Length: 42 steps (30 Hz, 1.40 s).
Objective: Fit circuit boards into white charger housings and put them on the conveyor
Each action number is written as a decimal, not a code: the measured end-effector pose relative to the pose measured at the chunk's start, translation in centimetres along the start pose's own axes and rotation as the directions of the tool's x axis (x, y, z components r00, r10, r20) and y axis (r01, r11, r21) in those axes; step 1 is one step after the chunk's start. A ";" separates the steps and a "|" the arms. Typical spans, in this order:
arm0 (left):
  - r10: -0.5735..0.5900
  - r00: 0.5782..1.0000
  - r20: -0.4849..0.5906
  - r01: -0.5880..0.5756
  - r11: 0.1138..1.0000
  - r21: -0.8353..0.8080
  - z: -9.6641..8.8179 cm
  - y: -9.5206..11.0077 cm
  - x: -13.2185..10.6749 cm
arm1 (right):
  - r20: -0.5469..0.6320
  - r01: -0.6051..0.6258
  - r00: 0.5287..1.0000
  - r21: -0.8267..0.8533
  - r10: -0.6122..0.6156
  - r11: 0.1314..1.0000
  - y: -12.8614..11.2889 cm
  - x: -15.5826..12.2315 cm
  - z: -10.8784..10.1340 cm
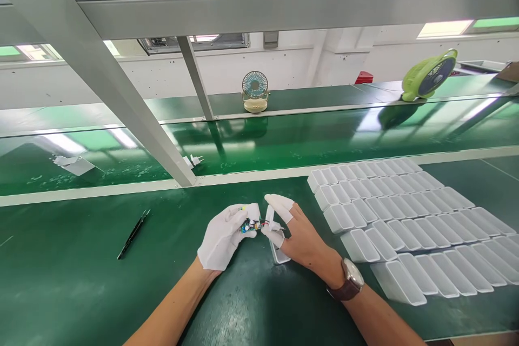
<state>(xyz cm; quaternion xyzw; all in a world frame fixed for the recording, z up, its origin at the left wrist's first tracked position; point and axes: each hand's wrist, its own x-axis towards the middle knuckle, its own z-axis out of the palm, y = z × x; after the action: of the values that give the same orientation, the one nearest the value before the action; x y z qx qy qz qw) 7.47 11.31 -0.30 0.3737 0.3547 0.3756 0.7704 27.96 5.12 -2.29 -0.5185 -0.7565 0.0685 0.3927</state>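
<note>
My left hand (225, 235), in a white glove, is closed round a small circuit board (249, 225) with coloured parts. My right hand (298, 235) wears white finger cots and a brown watch; its thumb and fingers pinch a small white plastic piece (271, 217) joined to the board by thin wires. Both hands hover just above the green table (81, 281). A white plastic casing (279, 253) lies on the table under my right hand.
Several rows of white plastic casings (405, 216) lie at the right. Black tweezers (133, 233) rest at the left. A metal frame post (121, 97) slants down to the green conveyor belt (284, 143), which carries a white plug part (193, 160). Two small fans (255, 92) (430, 74) stand behind.
</note>
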 end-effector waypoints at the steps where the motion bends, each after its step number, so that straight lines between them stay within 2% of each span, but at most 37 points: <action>1: 0.005 1.000 0.017 -0.005 1.000 -0.011 0.0 -0.1 -0.1 | -0.002 -0.008 1.000 0.031 0.008 0.999 -0.1 0.0 -0.1; 6: 0.113 0.993 0.034 -0.111 0.992 -0.053 -0.3 -0.5 0.1 | 0.033 -0.030 0.999 0.217 0.024 0.976 -0.5 -0.4 -0.6; 12: 0.249 0.965 -0.079 -0.242 0.967 0.082 -0.6 -1.0 0.0 | 0.159 -0.252 0.966 0.392 0.205 0.885 -0.7 -0.2 -0.6; 15: 0.282 0.952 -0.122 -0.265 0.954 0.139 -0.5 -1.0 -0.2 | 0.119 -0.281 0.960 0.394 0.254 0.875 -0.7 0.0 -0.7; 18: 0.259 0.954 -0.152 -0.229 0.955 0.188 -0.3 -0.8 -0.1 | 0.027 -0.241 0.969 0.312 0.245 0.919 -0.6 0.0 -0.7; 22: 0.206 0.966 -0.155 -0.163 0.954 0.251 -0.1 -1.0 0.1 | -0.001 -0.020 1.000 0.152 0.021 0.988 -0.3 0.1 -0.7; 25: 0.168 0.977 -0.132 -0.133 0.961 0.242 0.2 -1.3 0.0 | -0.002 0.112 0.994 0.101 -0.112 0.989 -0.1 0.1 -0.6; 28: 0.139 0.987 -0.080 -0.122 0.975 0.186 0.3 -1.4 -0.2 | -0.036 0.106 0.994 0.133 -0.102 0.986 -0.1 0.1 -0.5; 31: 0.210 0.977 -0.038 -0.199 0.960 0.198 0.0 -1.1 -0.1 | -0.114 0.000 0.993 0.200 0.023 0.980 -0.1 0.1 -0.5; 34: 0.281 0.959 0.035 -0.272 0.877 0.395 -0.4 -1.0 0.0 | -0.224 -0.166 0.947 0.276 0.232 0.947 0.2 0.3 -0.6; 37: 0.211 0.963 0.169 -0.269 0.691 0.671 -0.4 -2.0 -0.4 | -0.280 -0.277 0.868 0.411 0.409 0.869 1.0 0.4 -0.6; 39: 0.159 0.961 0.225 -0.276 0.566 0.777 0.0 -3.4 -1.0 | -0.273 -0.301 0.833 0.508 0.482 0.807 1.4 0.5 -0.4; 42: 0.137 0.960 0.244 -0.280 0.468 0.838 1.0 -5.4 -1.8 | -0.249 -0.307 0.814 0.584 0.526 0.752 1.4 0.6 -0.3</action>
<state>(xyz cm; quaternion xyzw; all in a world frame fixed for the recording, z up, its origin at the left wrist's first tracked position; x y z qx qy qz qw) 9.13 7.07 -3.94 0.7751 0.3906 0.2104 0.4497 29.10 6.23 -2.49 -0.5543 -0.4746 0.2500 0.6363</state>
